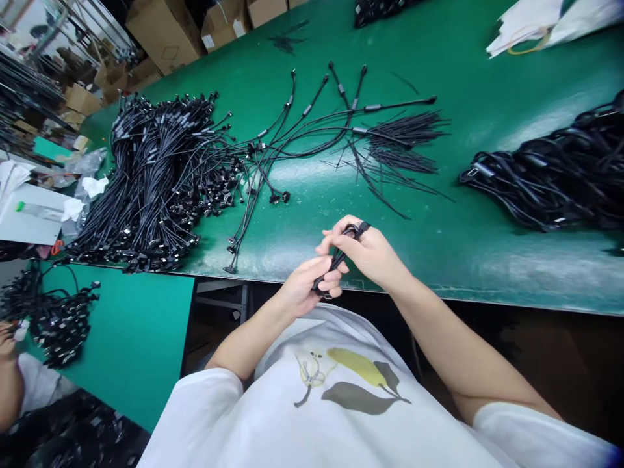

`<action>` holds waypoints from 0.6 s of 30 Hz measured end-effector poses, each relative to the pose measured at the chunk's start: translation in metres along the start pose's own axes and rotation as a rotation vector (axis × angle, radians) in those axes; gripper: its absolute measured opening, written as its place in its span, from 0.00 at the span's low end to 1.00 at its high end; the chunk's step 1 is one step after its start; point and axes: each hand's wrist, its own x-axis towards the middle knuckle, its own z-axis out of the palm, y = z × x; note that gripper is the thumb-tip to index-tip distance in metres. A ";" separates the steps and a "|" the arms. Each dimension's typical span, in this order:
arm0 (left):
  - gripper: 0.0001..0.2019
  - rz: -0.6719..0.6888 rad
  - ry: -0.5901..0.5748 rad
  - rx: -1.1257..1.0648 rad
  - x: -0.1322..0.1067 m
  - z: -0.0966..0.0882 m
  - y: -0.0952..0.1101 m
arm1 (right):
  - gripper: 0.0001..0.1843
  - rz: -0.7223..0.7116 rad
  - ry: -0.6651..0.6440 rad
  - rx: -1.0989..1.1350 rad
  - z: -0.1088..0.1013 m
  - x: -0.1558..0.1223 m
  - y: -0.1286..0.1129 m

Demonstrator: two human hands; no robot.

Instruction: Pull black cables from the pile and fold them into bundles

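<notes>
Between both hands, just above the table's near edge, is a black cable [337,259] folded into a small bundle. My left hand [312,279] wraps its fingers round the lower end of it. My right hand [363,250] grips the upper end, where a black connector shows beside the index finger. Beyond the hands lie several loose black cables [312,133] with grey sleeves and plugs at their ends. A pile of thin black ties [407,136] spreads out to the right of them.
A large heap of black cables [156,169] covers the table's left part. Bundled cables [550,169] lie at the right. White bags [550,26] rest at the back right, and cardboard boxes [166,39] stand behind. Another person's hand [7,341] is at the lower left, near more cables [58,318].
</notes>
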 end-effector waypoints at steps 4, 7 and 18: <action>0.20 0.164 0.119 0.337 0.006 -0.015 0.002 | 0.24 -0.279 0.052 -0.652 -0.021 -0.013 -0.010; 0.20 0.112 0.063 0.663 0.006 -0.022 0.008 | 0.15 -0.555 -0.221 -1.177 -0.022 -0.023 -0.011; 0.15 0.242 -0.177 1.879 -0.020 -0.017 0.016 | 0.17 -0.450 -0.547 -1.206 -0.026 -0.045 -0.001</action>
